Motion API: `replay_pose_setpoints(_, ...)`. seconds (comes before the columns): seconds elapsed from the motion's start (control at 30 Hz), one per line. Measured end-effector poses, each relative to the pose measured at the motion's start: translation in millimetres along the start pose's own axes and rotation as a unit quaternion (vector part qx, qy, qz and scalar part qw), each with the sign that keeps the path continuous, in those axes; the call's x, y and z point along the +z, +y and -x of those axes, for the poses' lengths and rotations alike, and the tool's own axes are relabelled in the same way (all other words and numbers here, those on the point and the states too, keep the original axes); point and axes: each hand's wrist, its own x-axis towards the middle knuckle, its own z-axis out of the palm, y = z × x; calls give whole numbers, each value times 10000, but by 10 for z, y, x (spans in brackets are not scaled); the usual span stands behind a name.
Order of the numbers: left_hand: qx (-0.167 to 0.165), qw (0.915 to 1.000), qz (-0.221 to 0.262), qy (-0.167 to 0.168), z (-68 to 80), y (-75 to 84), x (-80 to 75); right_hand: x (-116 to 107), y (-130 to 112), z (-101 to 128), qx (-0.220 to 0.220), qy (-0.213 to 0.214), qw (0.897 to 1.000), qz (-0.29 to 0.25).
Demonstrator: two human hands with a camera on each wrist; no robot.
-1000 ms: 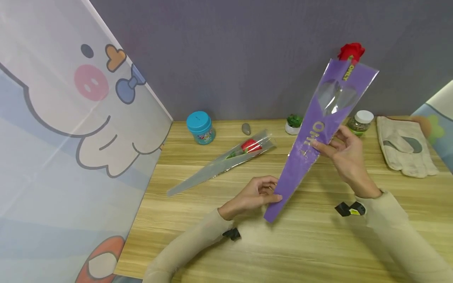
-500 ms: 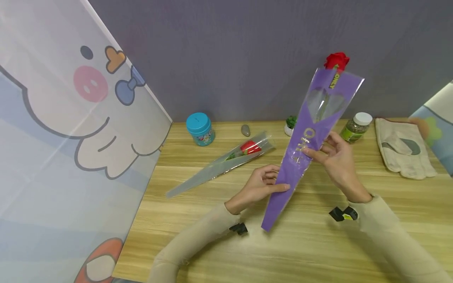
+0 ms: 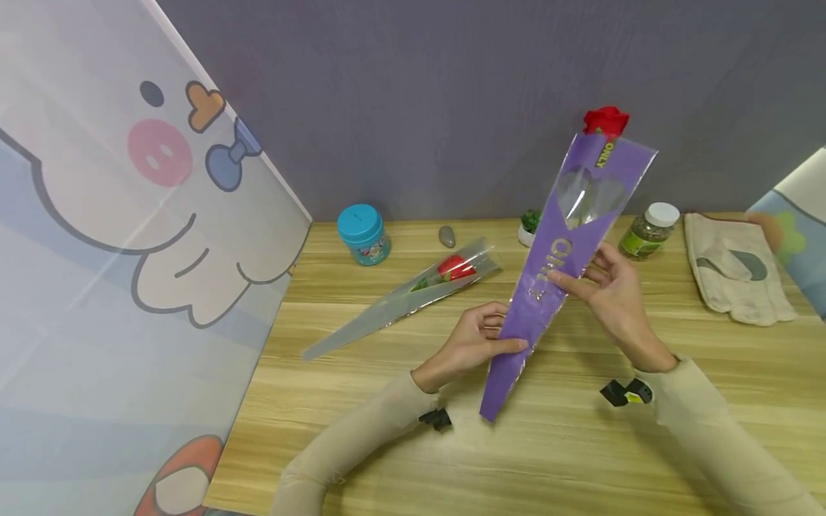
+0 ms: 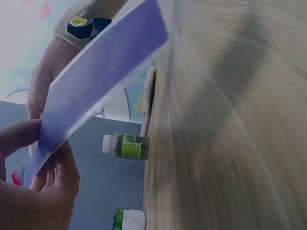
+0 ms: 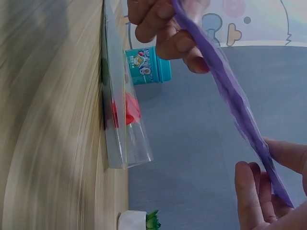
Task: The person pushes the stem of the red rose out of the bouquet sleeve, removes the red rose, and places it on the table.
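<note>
Both hands are on the purple sleeve [image 3: 563, 265], held tilted above the table [image 3: 581, 459], tip down, mouth up toward the wall. The left hand [image 3: 474, 344] pinches the narrow lower part, thumb on the front face and fingers curled behind. The right hand [image 3: 609, 287] grips the middle at the lettering, thumb across the front, fingers wrapped round the back.

Against a second ago, the sleeve has swung a touch more upright and drifted left, and the red rose [image 3: 605, 120] now pokes out less at the top. My read: the flower is sliding down into the sleeve, not yet fully seated.

Behind, a second rose in a clear sleeve [image 3: 413, 294] lies flat on the table, well apart. A teal jar [image 3: 363, 233], a white-capped bottle [image 3: 648, 229] and a glove [image 3: 736, 269] sit along the back.
</note>
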Motion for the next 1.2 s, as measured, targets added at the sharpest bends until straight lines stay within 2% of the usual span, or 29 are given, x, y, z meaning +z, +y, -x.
replay_pose_setpoints(0.1,19,9999,-117,-31,17,-11,-11,-3,-8,-8,18,51,9996,-292)
replay_pose_setpoints(0.23,19,9997,-226,-108,41,-30,-22,-23,-9,-14,-10,30,9951,-990)
replay_pose_setpoints(0.37,41,9995,-241,-200,58,-45,-24,-48,-6,-25,-21,95,9923,-1233)
replay_pose_setpoints(0.57,153,9994,-217,-213,70,-57,-20,-65,-8,-36,47,53,9919,-1268)
replay_pose_setpoints(0.77,106,9996,-246,-126,69,-58,-7,-64,-17,-43,142,-14,9935,-1133)
replay_pose_setpoints(1.2,102,9992,-340,-174,50,-64,19,-105,-16,-31,113,-97,9955,-934)
